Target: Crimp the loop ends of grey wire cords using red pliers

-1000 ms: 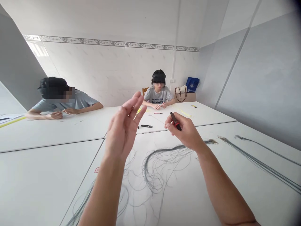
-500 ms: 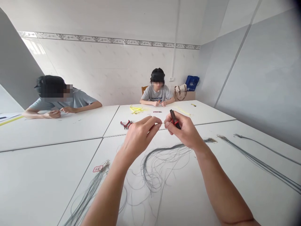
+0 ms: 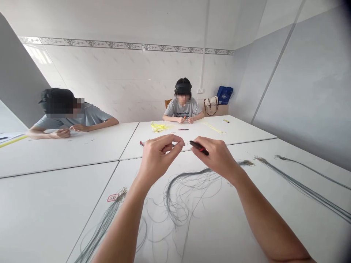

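Over the white bench [image 3: 225, 233], left hand [image 3: 160, 157] and right hand [image 3: 216, 157] nearly touch
Left pinches something tiny; right grips a black-and-red tool [image 3: 199, 147], lifted clear of grey strands [image 3: 166, 199].

We see a slim black tool with a red band [image 3: 199, 148] and many thin grey wires [image 3: 189, 197] on a white table [image 3: 41, 204]. Farther away we notice bright yellow strands [image 3: 159, 127] and a blue fabric bag [image 3: 225, 95]. Along the white wall tiles [image 3: 137, 80] runs a narrow border with a grey-green plant pattern [image 3: 126, 46].
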A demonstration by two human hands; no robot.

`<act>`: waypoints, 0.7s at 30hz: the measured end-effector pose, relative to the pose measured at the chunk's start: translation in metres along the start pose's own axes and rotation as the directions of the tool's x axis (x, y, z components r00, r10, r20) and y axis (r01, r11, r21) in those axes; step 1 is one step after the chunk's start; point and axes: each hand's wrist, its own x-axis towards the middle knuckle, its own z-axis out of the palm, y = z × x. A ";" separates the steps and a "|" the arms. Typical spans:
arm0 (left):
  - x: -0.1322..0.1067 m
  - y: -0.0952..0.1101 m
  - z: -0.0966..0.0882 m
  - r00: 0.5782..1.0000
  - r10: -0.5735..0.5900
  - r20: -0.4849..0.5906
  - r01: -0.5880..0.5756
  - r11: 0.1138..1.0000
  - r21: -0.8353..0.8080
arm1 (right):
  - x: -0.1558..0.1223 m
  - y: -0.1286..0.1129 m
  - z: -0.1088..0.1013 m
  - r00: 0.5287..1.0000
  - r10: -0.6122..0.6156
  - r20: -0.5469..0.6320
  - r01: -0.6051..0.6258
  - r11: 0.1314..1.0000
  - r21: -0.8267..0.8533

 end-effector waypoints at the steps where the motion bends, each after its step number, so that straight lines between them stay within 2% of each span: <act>1: 0.000 0.000 0.002 1.000 -0.007 0.007 0.007 1.000 -0.002 | -0.002 0.002 0.001 1.000 -0.019 0.007 0.019 0.999 -0.044; 5: -0.001 -0.001 0.011 0.999 -0.032 0.021 0.032 0.999 0.011 | -0.007 0.006 0.002 0.998 -0.057 0.017 0.059 0.985 -0.162; 11: -0.001 -0.002 0.017 0.998 -0.048 0.044 0.044 0.996 0.080 | -0.005 0.005 -0.005 0.993 -0.106 -0.057 0.084 0.951 -0.298; 17: -0.002 0.000 0.016 0.995 -0.030 0.097 0.017 0.991 0.135 | -0.004 0.007 -0.004 0.968 -0.240 -0.067 0.179 0.857 -0.483; 21: -0.002 0.003 0.014 0.989 -0.057 0.133 0.038 0.989 0.144 | -0.003 0.008 -0.002 0.960 -0.274 -0.057 0.199 0.811 -0.549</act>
